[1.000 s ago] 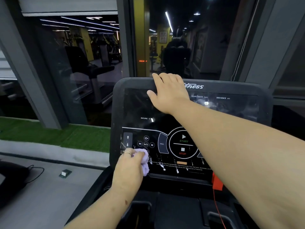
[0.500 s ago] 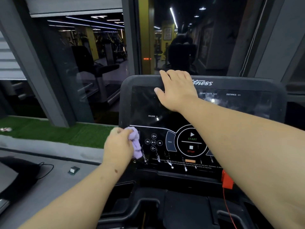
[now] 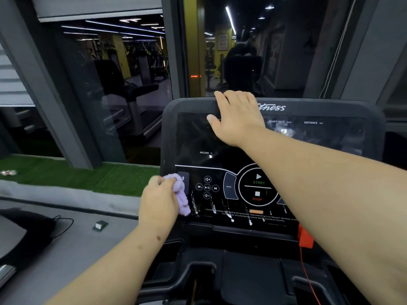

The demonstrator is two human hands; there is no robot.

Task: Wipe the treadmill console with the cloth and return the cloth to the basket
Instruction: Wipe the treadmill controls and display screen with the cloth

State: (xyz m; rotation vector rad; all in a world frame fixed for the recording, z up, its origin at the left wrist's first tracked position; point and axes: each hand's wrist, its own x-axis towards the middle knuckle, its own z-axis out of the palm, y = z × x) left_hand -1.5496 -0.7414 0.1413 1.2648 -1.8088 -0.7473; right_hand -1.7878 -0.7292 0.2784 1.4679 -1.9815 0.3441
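Note:
The black treadmill console fills the middle of the head view, with START and STOP buttons and wet streaks along its lower strip. My left hand grips a bunched lilac cloth and holds it against the console's lower left edge, beside the incline buttons. My right hand lies flat on the upper part of the screen, its fingers over the top rim. No basket is in view.
A red safety clip with a thin red cord hangs at the console's lower right. Cup holders and a tray sit below the console. Left of the treadmill are grey floor, a small socket box, a black cable and another machine's base.
My left hand with the cloth has moved up from the console's bottom edge to the incline buttons at the left edge. My right hand stays on the top of the screen.

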